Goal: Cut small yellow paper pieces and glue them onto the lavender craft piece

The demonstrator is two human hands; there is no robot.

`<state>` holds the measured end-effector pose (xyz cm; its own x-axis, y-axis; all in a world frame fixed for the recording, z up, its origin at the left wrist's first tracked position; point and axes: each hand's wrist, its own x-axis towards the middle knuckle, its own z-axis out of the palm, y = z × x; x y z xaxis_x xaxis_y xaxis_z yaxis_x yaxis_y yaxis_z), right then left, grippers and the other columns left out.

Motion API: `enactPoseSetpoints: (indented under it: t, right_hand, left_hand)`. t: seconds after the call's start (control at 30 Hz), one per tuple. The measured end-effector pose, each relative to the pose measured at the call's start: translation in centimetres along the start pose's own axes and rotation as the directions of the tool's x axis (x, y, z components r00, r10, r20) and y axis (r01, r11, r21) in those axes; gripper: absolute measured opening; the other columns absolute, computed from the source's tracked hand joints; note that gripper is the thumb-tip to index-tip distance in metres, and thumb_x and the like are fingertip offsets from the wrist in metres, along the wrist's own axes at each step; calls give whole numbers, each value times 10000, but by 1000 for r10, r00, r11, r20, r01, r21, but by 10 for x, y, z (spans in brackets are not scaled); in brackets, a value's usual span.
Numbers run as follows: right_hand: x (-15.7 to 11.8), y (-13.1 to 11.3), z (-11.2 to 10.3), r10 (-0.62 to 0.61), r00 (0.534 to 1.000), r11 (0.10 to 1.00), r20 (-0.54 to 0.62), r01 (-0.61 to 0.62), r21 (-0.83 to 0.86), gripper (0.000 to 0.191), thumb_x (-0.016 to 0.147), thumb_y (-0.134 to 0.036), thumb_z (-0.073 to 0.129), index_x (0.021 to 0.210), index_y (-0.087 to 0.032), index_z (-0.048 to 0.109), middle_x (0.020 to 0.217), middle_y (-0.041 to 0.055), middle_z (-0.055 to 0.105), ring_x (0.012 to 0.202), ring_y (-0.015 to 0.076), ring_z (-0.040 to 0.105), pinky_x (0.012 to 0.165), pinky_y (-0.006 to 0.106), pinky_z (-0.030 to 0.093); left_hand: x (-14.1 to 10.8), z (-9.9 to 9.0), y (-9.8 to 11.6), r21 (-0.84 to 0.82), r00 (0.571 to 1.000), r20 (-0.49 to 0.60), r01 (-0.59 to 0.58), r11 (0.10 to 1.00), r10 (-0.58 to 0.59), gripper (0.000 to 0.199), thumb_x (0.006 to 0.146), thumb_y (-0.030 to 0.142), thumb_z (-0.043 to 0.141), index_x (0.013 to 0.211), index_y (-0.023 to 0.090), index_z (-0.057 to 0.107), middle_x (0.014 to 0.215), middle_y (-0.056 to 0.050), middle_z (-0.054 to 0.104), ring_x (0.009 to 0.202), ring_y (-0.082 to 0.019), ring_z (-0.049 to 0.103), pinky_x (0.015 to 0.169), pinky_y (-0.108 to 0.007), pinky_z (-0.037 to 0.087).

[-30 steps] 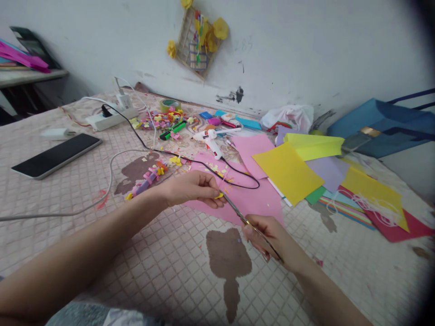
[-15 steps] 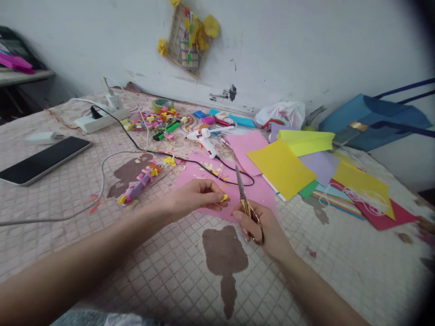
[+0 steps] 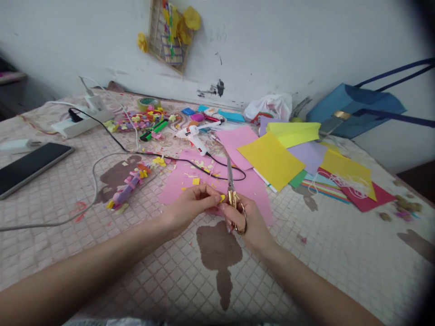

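Between the thumb and fingers of my left hand (image 3: pixel 195 202) is a small yellow piece (image 3: pixel 222 198). My right hand (image 3: pixel 246 220) is wrapped round the gold handles of a pair of scissors (image 3: pixel 230 181), whose blades point up and away. The fingertips of both hands are close together over the near edge of a pink sheet (image 3: pixel 256 194). Yellow scraps lie on that sheet, among them a yellow square (image 3: pixel 196 181) just beyond my left hand.
A glue gun (image 3: pixel 193 138) with a black cable lies behind the pink sheet. Coloured paper (image 3: pixel 272 160) is spread to the right, near a blue bag (image 3: pixel 353 108). Leftward are a decorated purple strip (image 3: pixel 127 190), a phone (image 3: pixel 32 167) and a power strip (image 3: pixel 81 123).
My right hand and the scissors have come closer to my left hand. The view has shifted, so the table items appear further left, and a yellow square now shows beyond my left hand.
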<state>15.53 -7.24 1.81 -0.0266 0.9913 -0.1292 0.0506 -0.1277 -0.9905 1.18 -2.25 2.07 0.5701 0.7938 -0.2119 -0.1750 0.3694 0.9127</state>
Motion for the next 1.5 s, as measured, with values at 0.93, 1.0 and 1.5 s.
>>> enactPoseSetpoints:
  t: [0.93, 1.0, 1.5]
  right_hand:
    - [-3, -1, -12, 11, 997, 1000, 80, -13, 22, 358, 865, -506, 444, 734, -177, 494, 466, -77, 392, 399, 66, 362, 403, 193, 291]
    - [-6, 0, -10, -4, 994, 1000, 106, 5, -13, 371, 858, -520, 454, 727, -174, 488, 473, -80, 371, 415, 67, 355, 420, 198, 297]
    - [-9, 12, 1, -37, 995, 981, 91, 54, -189, 387, 841, -507, 474, 622, -199, 387, 504, -75, 326, 439, 79, 325, 427, 225, 240]
  left_hand:
    - [3, -12, 11, 160, 998, 0, -61, 985, 62, 164, 761, 278, 634, 736, 130, 569, 718, -18, 606, 663, -106, 555, 662, -257, 445]
    - [3, -12, 10, 117, 993, -46, -99, 988, 105, 167, 770, 284, 632, 751, 133, 562, 768, -32, 624, 723, -118, 577, 700, -263, 447]
    - [3, -8, 9, -58, 962, -184, -218, 974, 204, 137, 785, 254, 619, 756, 135, 557, 764, -32, 605, 716, -120, 564, 713, -281, 436]
